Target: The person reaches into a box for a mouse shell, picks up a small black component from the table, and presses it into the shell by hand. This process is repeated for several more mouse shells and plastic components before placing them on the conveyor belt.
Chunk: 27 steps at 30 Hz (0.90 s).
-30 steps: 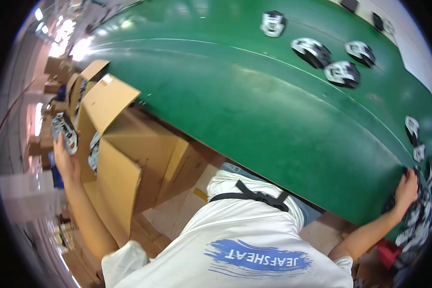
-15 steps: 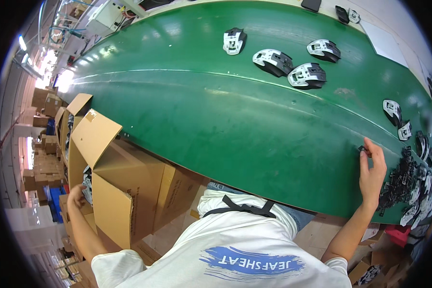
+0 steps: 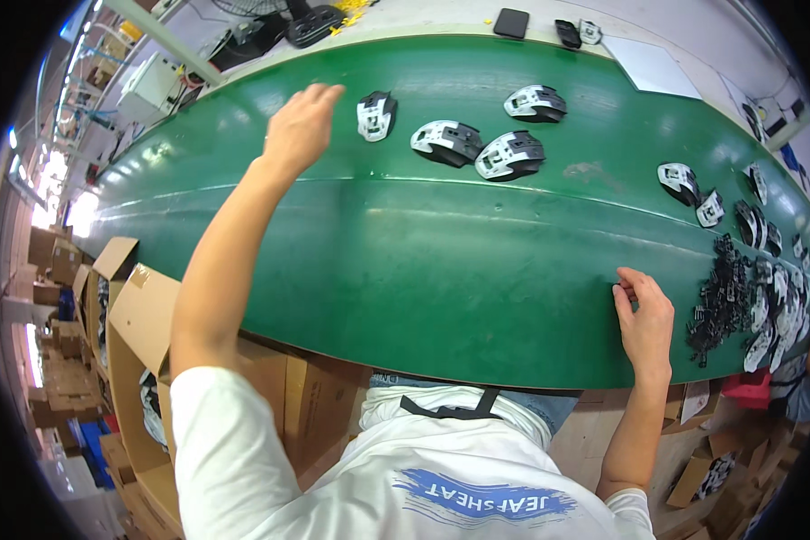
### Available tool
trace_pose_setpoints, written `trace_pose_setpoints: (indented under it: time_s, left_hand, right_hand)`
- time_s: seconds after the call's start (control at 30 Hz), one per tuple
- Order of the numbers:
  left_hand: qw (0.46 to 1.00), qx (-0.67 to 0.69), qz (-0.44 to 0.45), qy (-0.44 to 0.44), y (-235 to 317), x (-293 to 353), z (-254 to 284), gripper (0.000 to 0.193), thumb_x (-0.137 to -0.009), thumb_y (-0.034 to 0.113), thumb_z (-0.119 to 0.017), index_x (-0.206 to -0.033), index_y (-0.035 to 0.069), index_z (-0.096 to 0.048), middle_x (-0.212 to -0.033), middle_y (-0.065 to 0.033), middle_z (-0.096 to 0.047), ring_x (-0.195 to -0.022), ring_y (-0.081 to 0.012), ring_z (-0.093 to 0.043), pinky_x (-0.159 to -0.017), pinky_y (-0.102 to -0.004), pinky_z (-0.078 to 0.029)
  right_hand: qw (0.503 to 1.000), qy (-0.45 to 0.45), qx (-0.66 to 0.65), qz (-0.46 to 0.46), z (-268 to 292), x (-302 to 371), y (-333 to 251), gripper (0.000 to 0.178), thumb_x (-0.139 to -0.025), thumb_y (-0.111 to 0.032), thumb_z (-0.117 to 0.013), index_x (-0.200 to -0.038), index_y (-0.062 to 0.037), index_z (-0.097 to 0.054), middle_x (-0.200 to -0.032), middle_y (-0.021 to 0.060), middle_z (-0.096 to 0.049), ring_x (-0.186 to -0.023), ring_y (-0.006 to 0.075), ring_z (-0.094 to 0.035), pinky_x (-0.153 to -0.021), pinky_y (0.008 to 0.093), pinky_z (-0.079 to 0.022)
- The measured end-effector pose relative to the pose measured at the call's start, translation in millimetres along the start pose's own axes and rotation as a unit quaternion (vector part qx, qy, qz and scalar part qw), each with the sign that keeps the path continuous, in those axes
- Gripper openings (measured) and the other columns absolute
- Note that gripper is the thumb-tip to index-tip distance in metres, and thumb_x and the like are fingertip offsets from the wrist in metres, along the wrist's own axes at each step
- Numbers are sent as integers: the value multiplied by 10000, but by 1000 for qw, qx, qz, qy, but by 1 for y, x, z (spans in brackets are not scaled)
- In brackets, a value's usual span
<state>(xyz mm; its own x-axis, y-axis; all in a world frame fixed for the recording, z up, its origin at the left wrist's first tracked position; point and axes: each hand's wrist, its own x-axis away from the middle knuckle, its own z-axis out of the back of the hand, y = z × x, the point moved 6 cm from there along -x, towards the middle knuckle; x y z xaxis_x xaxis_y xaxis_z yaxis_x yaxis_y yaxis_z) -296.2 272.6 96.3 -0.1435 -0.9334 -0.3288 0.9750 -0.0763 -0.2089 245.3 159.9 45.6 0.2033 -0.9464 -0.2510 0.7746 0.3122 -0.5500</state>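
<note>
Green tabletop [image 3: 423, 279] — right hand [image 3: 645, 317] nearly closed — small black piece [image 3: 616, 286] in pinch

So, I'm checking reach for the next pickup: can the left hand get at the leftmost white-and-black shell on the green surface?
Probably yes: the left hand is just left of that shell, and only bare green surface shows between them.

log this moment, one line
left hand: near curved black-white plastic shell | right hand: over green tabletop, left of black parts heap
</note>
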Motion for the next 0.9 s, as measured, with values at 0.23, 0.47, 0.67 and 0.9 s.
trace_pose_setpoints:
  time_s: [0.23,0.47,0.67,0.9]
  left_hand:
    - [933,-75,-270,-223,24,-60,-68,686,-917,2,-681,-1554,192,-514,-1561,-116,-573,-1435,-335,-561,-1185,-452,-493]
    - [958,158,-77,-226,1,-39,-74,667,-847,372,-867,-1402,115,-601,-1386,-188,-662,-1287,-405,-619,-1107,-500,-502]
    - [886,357,137,-263,13,-18,-72,658,-989,446,-775,-1449,24,-567,-1373,-142,-665,-1249,-243,-642,-1069,-385,-507]
    - [476,843,207,-140,122,5,-13,540,-1161,389,-481,-1609,88,-480,-1506,-135,-627,-1331,-277,-635,-1128,-450,-511]
  right_hand:
    - [997,-31,-69,-32,13,41,13,205,-930,23,-749,-1134,17,-744,-1010,141,-765,-847,247,-750,-789,357,-599]
    - [989,-7,-94,-110,11,46,32,167,-939,-3,-754,-1103,23,-749,-975,124,-747,-780,209,-706,-743,327,-575]
    - [992,-32,-81,-86,3,31,21,197,-935,-19,-764,-1128,19,-754,-961,108,-749,-776,185,-707,-739,301,-570]
    - [951,-23,-299,-74,0,26,-11,290,-918,-7,-792,-1206,0,-767,-969,86,-784,-837,142,-733,-765,288,-579]
